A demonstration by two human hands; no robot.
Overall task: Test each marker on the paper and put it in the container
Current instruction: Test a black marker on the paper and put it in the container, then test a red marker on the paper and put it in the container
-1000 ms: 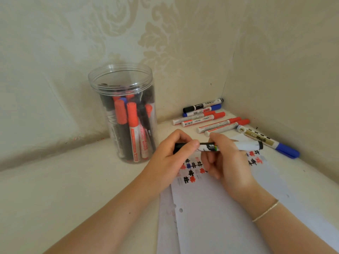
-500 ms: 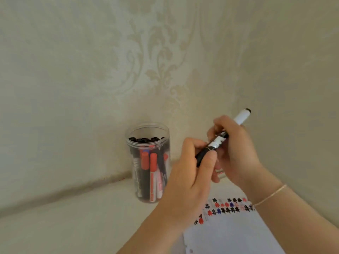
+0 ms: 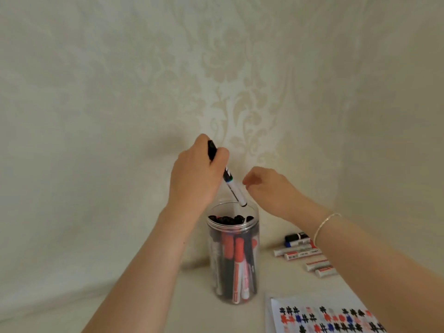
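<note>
Left hand [image 3: 197, 171] grips a black-capped marker [image 3: 230, 182] by the cap end, fingers curled round it. Marker is tilted, white barrel pointing down and to the right, lower tip right at the mouth of the container [image 3: 233, 253], just above the rim on its far side. Cannot tell if the tip is already below the rim.

Container: clear plastic jar, upright on the desk [image 3: 168, 296], packed with red and black markers standing on end, dark ends showing near the top.

Right hand [image 3: 266, 186] is just right of the container's mouth, near the marker tip but not touching it; fingers loosely curled, holding nothing. Thin bracelet [image 3: 324, 224] on that wrist.

Right of the container, a row of loose markers [image 3: 302, 253] lies flat on the desk, partly hidden by the right forearm. Paper [image 3: 322, 318] sits in front of and right of the container, covered with black, red and blue test marks.
</note>
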